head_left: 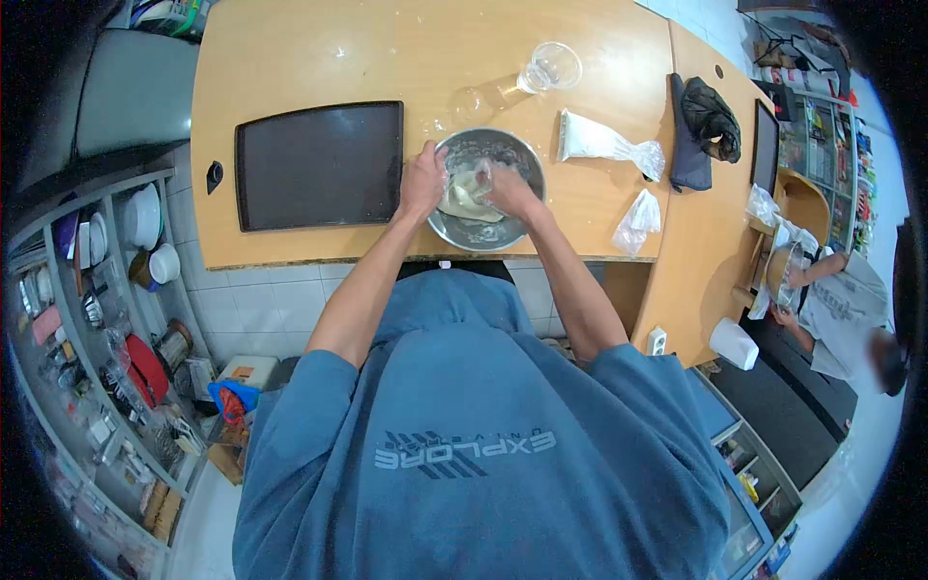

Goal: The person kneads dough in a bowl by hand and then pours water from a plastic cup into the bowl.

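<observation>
A metal mixing bowl point(480, 236) stands near the front edge of the table, its inner wall smeared with white. Pale dough point(462, 200) lies in the bottom of it. My left hand point(424, 181) grips the bowl's left rim, thumb and fingers closed over the edge. Inside the bowl, my right hand point(507, 189) presses into the dough from the right with its fingers curled; the fingertips are partly hidden and slightly blurred.
Left of the bowl lies a dark baking tray point(319, 166). Behind it are a clear plastic cup point(556, 68) and a bag of white powder point(599, 138); a smaller bag point(638, 222) lies right. Another person point(841, 309) handles a bowl at far right.
</observation>
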Demonstrator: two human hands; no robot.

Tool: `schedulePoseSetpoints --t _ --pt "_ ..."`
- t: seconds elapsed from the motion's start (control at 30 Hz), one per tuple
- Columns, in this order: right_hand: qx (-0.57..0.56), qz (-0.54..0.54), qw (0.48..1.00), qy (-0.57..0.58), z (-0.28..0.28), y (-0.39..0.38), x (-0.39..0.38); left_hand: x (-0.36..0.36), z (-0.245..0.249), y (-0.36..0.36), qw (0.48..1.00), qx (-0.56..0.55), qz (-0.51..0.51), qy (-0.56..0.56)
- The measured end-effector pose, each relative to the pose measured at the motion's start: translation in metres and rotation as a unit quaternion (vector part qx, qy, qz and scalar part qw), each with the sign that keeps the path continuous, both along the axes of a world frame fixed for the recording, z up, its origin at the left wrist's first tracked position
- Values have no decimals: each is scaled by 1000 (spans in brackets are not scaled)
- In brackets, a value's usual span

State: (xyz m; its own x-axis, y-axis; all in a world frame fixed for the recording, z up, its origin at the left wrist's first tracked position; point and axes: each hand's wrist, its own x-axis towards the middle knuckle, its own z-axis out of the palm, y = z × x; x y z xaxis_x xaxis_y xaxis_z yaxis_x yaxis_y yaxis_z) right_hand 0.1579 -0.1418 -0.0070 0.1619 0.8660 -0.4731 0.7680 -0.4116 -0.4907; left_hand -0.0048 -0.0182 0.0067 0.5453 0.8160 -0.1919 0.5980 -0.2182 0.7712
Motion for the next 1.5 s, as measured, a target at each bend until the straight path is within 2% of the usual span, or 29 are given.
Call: schedulePoseSetpoints --t 0.07,0.17,0.27,0.37,0.47,0.57,0.67,0.77,0.87,0.97,1.07,1.1,1.2,1.43,1.5 --pt "-41 -39 997 50 20 0 -8 0 1 -1 1000 -3 0 2" --pt "84 -164 979 89 22 -12 -24 -3 3 0 1000 -2 -7 -8" --pt "90 -161 976 118 11 -20 -25 -3 1 1 1000 -7 -4 -24" --pt "33 -226 963 143 42 -14 -32 -5 5 2 999 -25 -1 -42" --pt "73 -270 941 188 59 -12 -37 -6 0 3 998 -24 -16 -55" --pt "135 -228 947 181 68 -7 -26 -10 -1 6 997 -31 -20 -68" --pt "136 -167 973 85 66 -5 -13 -10 1 4 997 -46 -3 -67" --pt "177 -149 973 4 82 -2 -20 -10 -2 4 997 -50 5 -63" --pt "129 -160 968 -145 61 3 -39 -8 1 -1 997 -60 9 -52" --pt "107 -220 954 -171 52 12 -49 -5 2 -9 998 -44 26 -21" --pt "76 -196 970 -119 45 11 -48 -4 1 -10 999 -33 33 -13" --pt "80 -202 968 -125 25 0 -52 -4 4 -10 998 -40 34 -16" --pt "112 -140 976 -124 32 -6 -68 -4 5 -10 997 -55 45 -29" --pt "-16 -154 979 -130 21 21 -70 -5 0 -11 997 -47 38 -43" --pt "42 -141 978 -151 22 22 -73 -6 -4 -10 998 -41 30 -26"
